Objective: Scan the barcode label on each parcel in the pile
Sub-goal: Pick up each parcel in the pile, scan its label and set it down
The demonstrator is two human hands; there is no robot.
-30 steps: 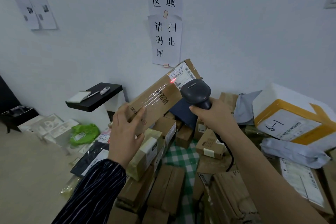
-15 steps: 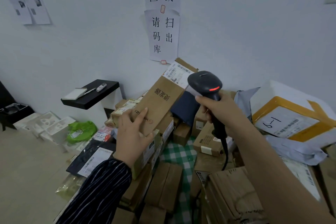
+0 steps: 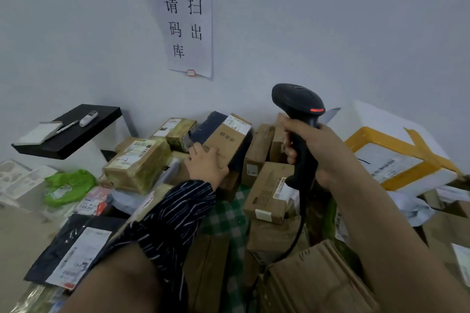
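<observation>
Your left grip (image 3: 206, 163) is curled over the near end of a brown box (image 3: 225, 141). The box leans on the pile of parcels (image 3: 267, 195) by the wall, with its white label (image 3: 237, 123) face up at the far end. Your right grip (image 3: 316, 152) is wrapped tight round the handle of the scanner (image 3: 296, 103), held upright above the pile with a red light on its back. Its nose is not on any label. You look to be between parcels. Next, let go of this box and take a fresh one, such as the taped box (image 3: 137, 164) to your left. Turn its barcode toward you and bring the scanner down square to it.
</observation>
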